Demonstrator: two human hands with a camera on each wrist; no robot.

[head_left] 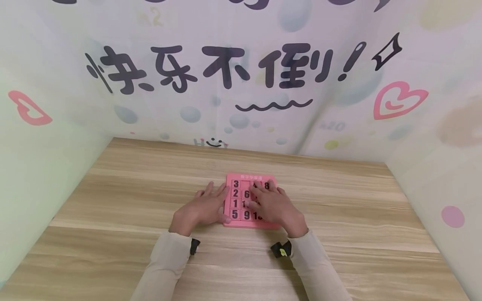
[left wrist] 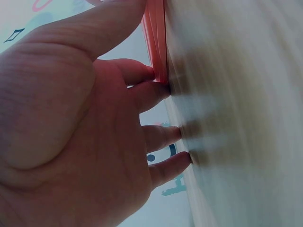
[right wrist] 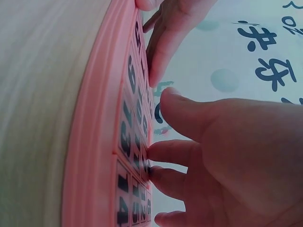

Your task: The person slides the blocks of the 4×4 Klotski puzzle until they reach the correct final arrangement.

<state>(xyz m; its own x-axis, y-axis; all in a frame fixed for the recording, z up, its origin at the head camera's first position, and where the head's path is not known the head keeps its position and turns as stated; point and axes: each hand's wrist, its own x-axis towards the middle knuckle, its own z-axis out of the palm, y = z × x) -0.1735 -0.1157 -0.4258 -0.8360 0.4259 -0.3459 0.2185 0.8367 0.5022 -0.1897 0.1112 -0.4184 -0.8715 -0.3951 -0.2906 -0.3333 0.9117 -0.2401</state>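
Observation:
A pink sliding number puzzle [head_left: 250, 224] lies flat on the table, its tiles printed with black numerals. My left hand [head_left: 205, 208] rests along the puzzle's left edge. Its thumb is at the near left corner, and in the left wrist view the fingers [left wrist: 158, 137] reach down to the frame's side and the tabletop. Over the right part of the puzzle is my right hand [head_left: 276, 205], its fingertips on the tiles in the upper rows and several numerals hidden beneath it. A tile gap shows in the far row, right of the 3. The right wrist view shows extended fingers [right wrist: 170, 153] touching the tile face.
The wood-grain table [head_left: 150, 179] extends around the puzzle on all sides. A printed backdrop [head_left: 211, 113] with black characters and hearts stands behind the table's far edge, with pale walls on both sides. Dark bands [head_left: 281, 249] sit at both wrists.

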